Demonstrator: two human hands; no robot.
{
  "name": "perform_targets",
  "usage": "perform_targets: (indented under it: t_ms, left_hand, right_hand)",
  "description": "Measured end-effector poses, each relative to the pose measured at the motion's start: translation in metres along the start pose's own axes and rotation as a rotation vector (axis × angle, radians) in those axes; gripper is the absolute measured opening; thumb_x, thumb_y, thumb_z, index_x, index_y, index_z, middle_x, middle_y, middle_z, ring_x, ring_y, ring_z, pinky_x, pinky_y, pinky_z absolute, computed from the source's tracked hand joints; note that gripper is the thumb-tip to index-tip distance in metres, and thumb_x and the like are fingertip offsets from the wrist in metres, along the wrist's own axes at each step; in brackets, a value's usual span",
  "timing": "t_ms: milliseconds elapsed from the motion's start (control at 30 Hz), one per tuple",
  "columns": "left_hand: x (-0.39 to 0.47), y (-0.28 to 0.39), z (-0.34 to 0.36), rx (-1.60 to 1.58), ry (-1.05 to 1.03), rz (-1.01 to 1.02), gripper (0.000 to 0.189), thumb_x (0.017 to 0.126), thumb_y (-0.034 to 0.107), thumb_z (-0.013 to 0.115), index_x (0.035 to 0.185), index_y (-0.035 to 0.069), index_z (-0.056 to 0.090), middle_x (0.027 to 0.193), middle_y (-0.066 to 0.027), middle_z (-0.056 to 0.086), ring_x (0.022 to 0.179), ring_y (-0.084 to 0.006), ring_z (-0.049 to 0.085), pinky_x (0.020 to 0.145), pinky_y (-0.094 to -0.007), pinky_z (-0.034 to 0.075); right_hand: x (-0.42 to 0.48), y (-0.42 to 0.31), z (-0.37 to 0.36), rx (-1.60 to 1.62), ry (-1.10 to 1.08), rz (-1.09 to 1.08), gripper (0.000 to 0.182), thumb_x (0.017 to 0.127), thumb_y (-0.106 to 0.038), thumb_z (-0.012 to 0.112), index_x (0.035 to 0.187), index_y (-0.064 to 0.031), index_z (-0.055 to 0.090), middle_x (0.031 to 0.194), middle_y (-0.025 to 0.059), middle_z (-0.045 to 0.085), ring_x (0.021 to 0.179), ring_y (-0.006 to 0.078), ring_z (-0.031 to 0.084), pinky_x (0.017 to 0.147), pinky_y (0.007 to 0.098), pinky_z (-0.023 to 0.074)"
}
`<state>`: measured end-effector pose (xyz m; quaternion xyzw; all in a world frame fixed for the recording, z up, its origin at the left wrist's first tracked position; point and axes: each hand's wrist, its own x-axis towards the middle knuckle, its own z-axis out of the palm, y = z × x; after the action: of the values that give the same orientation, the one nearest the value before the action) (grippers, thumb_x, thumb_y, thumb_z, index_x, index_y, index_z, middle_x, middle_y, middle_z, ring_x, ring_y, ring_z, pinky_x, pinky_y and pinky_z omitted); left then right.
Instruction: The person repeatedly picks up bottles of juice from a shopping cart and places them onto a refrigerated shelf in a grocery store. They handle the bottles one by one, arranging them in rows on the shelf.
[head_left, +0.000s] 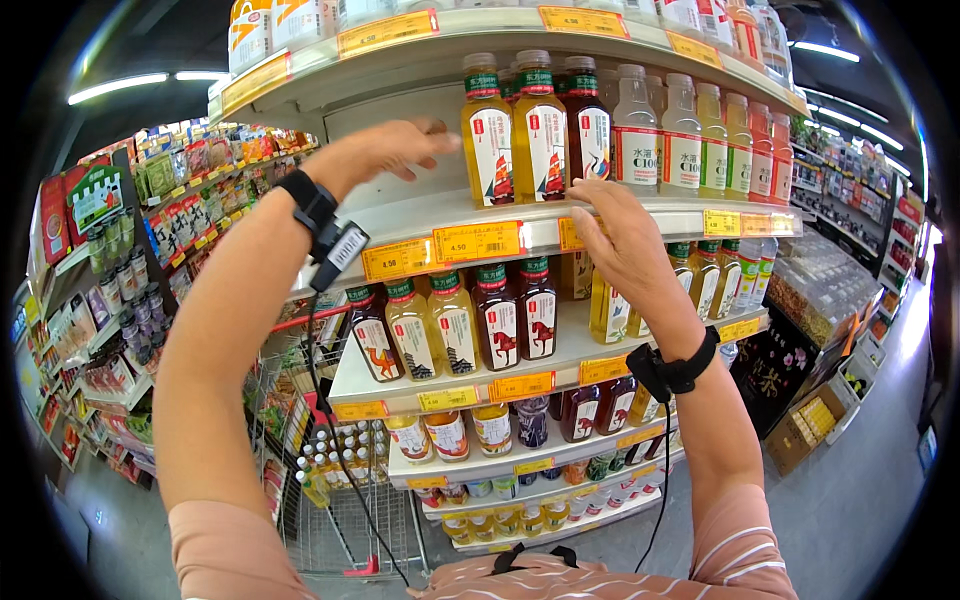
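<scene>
My left hand (390, 154) is raised over the upper drink shelf (420, 214), slightly blurred, with its fingers spread and holding nothing. Its fingertips reach close to an amber tea bottle (489, 146) with a green-and-red neck band; whether they touch it cannot be told. Right beside that bottle stands a second amber tea bottle (540, 139), then a dark tea bottle (588, 120). My right hand (619, 244) is empty, thumb and fingers apart, in front of the shelf edge. Its fingertips overlap the dark bottle's base in view, and contact is unclear.
Clear-capped juice bottles (681, 135) stand to the right on the same shelf. Below, another shelf holds dark and pale tea bottles (499, 319). A wire shopping cart (315, 536) is at lower left, near small white-capped bottles (352, 457). Cables hang from both wristbands.
</scene>
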<state>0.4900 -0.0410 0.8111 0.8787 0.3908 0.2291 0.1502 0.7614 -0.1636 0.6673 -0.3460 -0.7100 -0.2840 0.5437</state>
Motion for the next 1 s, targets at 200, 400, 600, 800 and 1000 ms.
perform_targets:
  t_ms: [200, 400, 600, 800, 1000]
  left_hand:
    - [0.037, -0.008, -0.035, 0.006, 0.020, 0.045, 0.063, 0.100, 0.045, 0.050, 0.150, 0.009, 0.040, 0.145, -0.0148, 0.050, 0.124, -0.0284, 0.056, 0.100, -0.0421, 0.051]
    - [0.074, -0.007, -0.036, 0.116, 0.032, 0.107, 0.056, 0.100, 0.037, 0.049, 0.148, 0.008, 0.043, 0.140, -0.0127, 0.055, 0.115, -0.0255, 0.063, 0.093, -0.0400, 0.055]
    - [0.104, -0.031, -0.041, 0.268, 0.073, 0.132, 0.058, 0.099, 0.040, 0.052, 0.146, 0.006, 0.045, 0.136, -0.0141, 0.060, 0.110, -0.0245, 0.066, 0.086, -0.0380, 0.059]
    - [0.112, -0.034, -0.047, 0.370, 0.147, 0.212, 0.056, 0.097, 0.039, 0.056, 0.143, 0.007, 0.051, 0.125, -0.0148, 0.065, 0.108, -0.0230, 0.067, 0.083, -0.0353, 0.060]
    - [0.129, -0.037, -0.056, 0.402, 0.169, 0.190, 0.058, 0.094, 0.041, 0.059, 0.141, 0.008, 0.053, 0.123, -0.0136, 0.066, 0.105, -0.0207, 0.068, 0.081, -0.0325, 0.059]
  right_hand:
    - [-0.001, -0.003, -0.003, 0.021, -0.022, 0.039, 0.022, 0.093, -0.010, 0.061, 0.112, 0.0017, 0.063, 0.111, 0.0213, 0.065, 0.109, 0.0391, 0.060, 0.094, 0.0435, 0.0484]
    - [0.004, 0.000, 0.002, 0.009, -0.017, 0.039, 0.023, 0.093, -0.009, 0.060, 0.113, 0.0017, 0.062, 0.111, 0.0211, 0.064, 0.105, 0.0383, 0.061, 0.090, 0.0413, 0.0496]
    - [0.007, 0.003, 0.015, -0.043, -0.052, 0.076, 0.023, 0.092, -0.009, 0.061, 0.113, 0.0009, 0.064, 0.110, 0.0209, 0.064, 0.104, 0.0385, 0.061, 0.091, 0.0406, 0.0487]
    - [0.005, 0.000, 0.015, -0.103, -0.092, 0.174, 0.022, 0.092, -0.006, 0.060, 0.113, 0.0007, 0.064, 0.108, 0.0190, 0.064, 0.102, 0.0369, 0.061, 0.090, 0.0392, 0.0484]
    - [0.008, -0.004, 0.019, -0.155, -0.109, 0.122, 0.020, 0.093, -0.002, 0.058, 0.113, 0.0012, 0.063, 0.110, 0.0172, 0.064, 0.100, 0.0323, 0.063, 0.089, 0.0370, 0.0495]
